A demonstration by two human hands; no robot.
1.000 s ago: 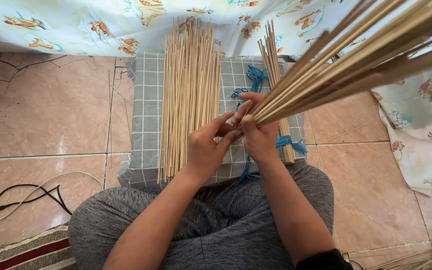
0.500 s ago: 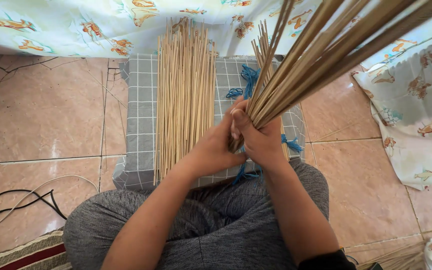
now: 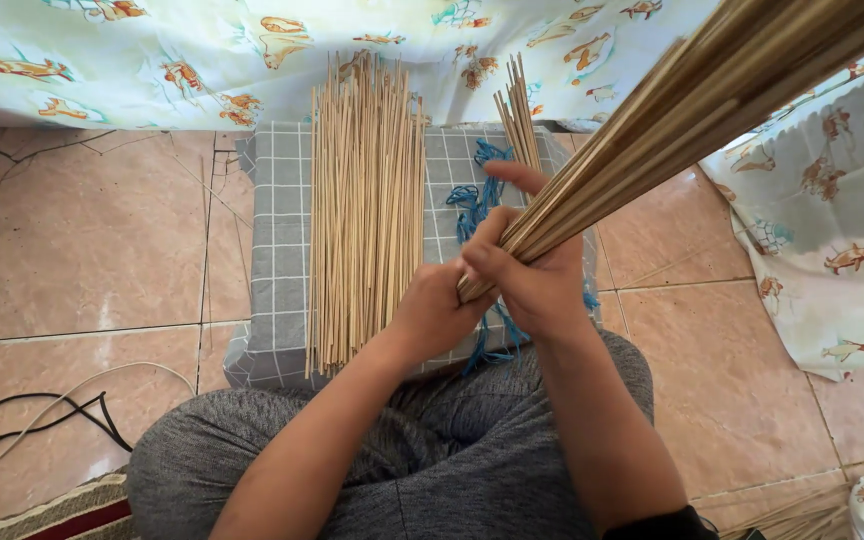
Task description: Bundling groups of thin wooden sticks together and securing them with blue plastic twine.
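Over the grey checked cushion point(image 3: 272, 250), the right hand point(image 3: 537, 285) stayed clamped on the stick bundle point(image 3: 672, 120), now raised steeper; the left hand point(image 3: 432, 315) closed at its base beside loose sticks point(image 3: 367, 200).

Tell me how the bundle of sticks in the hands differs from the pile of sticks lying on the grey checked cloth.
The bundle is lifted and slants up to the right; the pile lies flat on the cloth, pointing away from the person. The bundle is gathered tight at its lower end in the right hand, with the left hand at that end; no hand holds the pile, and its sticks lie looser. Both are thin, pale tan sticks.
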